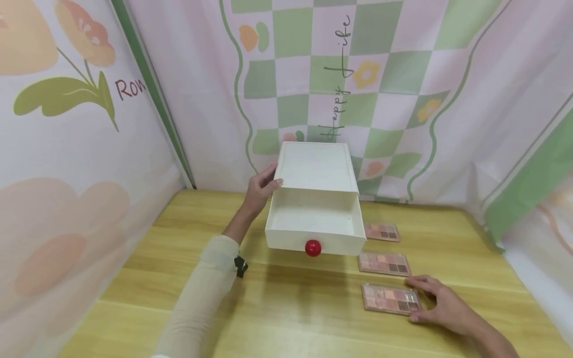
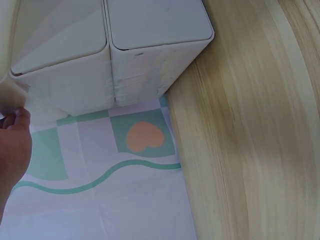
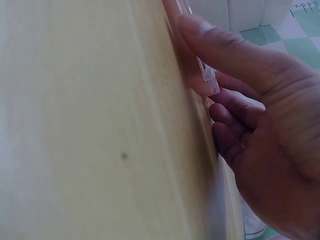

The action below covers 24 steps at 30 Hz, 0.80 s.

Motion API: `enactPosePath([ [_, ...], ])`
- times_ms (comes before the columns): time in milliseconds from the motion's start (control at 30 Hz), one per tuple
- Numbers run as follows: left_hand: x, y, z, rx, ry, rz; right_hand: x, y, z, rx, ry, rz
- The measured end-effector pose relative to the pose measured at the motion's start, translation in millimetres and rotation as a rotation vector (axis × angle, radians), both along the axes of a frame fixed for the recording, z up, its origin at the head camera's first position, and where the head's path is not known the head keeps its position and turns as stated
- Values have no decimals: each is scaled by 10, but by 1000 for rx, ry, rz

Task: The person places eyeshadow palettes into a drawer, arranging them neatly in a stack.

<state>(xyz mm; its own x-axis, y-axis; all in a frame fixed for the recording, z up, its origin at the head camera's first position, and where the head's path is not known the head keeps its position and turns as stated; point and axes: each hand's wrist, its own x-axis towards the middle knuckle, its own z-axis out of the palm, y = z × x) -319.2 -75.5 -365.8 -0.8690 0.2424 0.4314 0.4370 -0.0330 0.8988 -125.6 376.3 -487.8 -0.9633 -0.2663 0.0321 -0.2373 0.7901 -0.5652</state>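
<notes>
In the head view, a white drawer box (image 1: 315,166) stands at the back with its drawer (image 1: 313,216) pulled out, a red round knob (image 1: 313,248) on the front. The drawer's inside shows bare. My left hand (image 1: 260,191) grips the left side of the box, thumb at the front corner; in the left wrist view its fingers (image 2: 21,117) curl at the box edge. On the right, my right hand (image 1: 440,306) holds the right end of the nearest eyeshadow palette (image 1: 389,299) between thumb and fingers. The right wrist view shows the thumb (image 3: 220,42) against its clear edge.
Two more eyeshadow palettes, a middle one (image 1: 384,263) and a farther one (image 1: 382,231), lie in a row behind the held one. More white boxes (image 2: 160,22) are stacked under the top one. A patterned curtain (image 1: 295,64) hangs behind the wooden table (image 1: 147,278).
</notes>
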Motion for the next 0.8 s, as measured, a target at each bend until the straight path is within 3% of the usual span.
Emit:
enactPosePath([
  [167,-2,0,-14,-9,7,15,9,7,-28,-14,53,16],
  [500,4,-4,-12,-12,-4,23,18,3,2,-76,4,24],
  [800,10,1,1,-11,-8,15,14,2,13,-63,-17,2],
])
